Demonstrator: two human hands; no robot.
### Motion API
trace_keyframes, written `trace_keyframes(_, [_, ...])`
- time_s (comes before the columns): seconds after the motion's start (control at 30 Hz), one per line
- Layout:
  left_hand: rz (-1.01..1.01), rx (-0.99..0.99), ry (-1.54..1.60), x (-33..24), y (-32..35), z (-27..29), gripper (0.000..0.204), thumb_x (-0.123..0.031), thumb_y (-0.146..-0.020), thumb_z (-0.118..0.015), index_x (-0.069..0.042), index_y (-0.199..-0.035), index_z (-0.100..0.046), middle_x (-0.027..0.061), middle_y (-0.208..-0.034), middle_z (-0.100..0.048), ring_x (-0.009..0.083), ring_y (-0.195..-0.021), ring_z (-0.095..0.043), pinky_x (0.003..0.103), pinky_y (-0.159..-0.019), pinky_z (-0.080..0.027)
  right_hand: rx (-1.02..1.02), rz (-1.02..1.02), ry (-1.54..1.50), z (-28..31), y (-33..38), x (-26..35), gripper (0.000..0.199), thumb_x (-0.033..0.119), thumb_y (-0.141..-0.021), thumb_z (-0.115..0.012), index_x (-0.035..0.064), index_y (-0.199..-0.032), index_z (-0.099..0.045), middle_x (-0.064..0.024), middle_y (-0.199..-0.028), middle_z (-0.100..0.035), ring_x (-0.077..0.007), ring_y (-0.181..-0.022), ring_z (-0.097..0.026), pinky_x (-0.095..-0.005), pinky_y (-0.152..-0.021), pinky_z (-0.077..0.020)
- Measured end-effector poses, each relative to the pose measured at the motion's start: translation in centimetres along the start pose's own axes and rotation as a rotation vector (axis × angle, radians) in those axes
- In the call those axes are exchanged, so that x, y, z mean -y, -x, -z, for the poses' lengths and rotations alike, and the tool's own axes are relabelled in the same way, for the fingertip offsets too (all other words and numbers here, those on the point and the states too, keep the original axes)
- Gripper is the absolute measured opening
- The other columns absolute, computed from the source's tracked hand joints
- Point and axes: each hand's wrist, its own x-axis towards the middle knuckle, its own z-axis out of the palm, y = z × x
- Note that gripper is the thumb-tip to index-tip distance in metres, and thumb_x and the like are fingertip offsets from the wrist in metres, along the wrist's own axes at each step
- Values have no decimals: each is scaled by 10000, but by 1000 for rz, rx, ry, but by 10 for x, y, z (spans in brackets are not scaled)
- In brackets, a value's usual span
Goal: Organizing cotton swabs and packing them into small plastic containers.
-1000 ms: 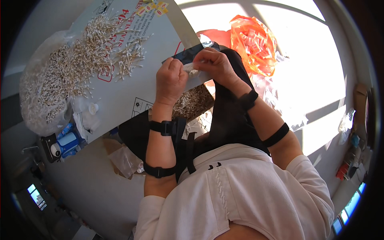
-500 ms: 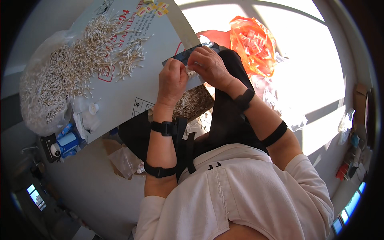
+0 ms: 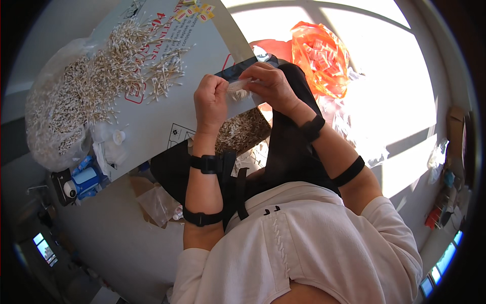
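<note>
Between my two hands is stretched a small clear plastic bag (image 3: 237, 87) with pale stick-like contents, probably cotton swabs. My left hand (image 3: 210, 99) is closed, pinching the bag's left end between thumb and fingers. At its other end my right hand (image 3: 272, 85) also pinches it, fingers bent over the top. Just below the hands, near my lap, sits an open box (image 3: 244, 130) filled with cotton swabs; my left wrist partly hides it. A large heap of loose cotton swabs (image 3: 109, 73) covers the table to the left, spilling out of a big clear bag (image 3: 43, 144).
The grey printed table (image 3: 152, 124) ends beside my legs. On it are yellow labels (image 3: 202, 12) and a small white cap (image 3: 118, 137). A blue packet (image 3: 85, 178) hangs at its near-left edge. An orange bag (image 3: 298, 38) of small packets stands at the right.
My hands have drawn apart, the left one moving left and the right one slightly right. The small bag now shows stretched between them.
</note>
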Motion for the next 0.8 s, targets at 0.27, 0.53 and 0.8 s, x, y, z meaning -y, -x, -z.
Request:
trace_keyframes(0.27, [93,20,123,3,6,0,75,-15,-864,-671,-4,-838,-602,24,-755,-565,91,-640,-522,229,-583,-440,-25,-75,-122,-7,1,-3,68,69,-846,-670,19,-891,-657,-84,-838,-621,-200,-767,-640,-300,-710,-501])
trace_keyframes(0.53, [-308,83,-395,-9,-2,-3,133,20,-774,-688,-6,-817,-564,106,-841,-552,291,-765,-586,376,-635,-479,-81,77,51,-15,-1,-4,86,107,-879,-632,24,-879,-609,-116,-823,-581,-292,-780,-622,-337,-680,-487])
trace_keyframes(0.8, [-168,30,-254,-5,9,-6,141,1,-821,-646,-33,-849,-512,117,-841,-521,341,-781,-563,437,-662,-473,39,21,-53,-6,-8,6,76,90,-872,-630,18,-889,-611,-106,-885,-585,-277,-787,-627,-342,-710,-499])
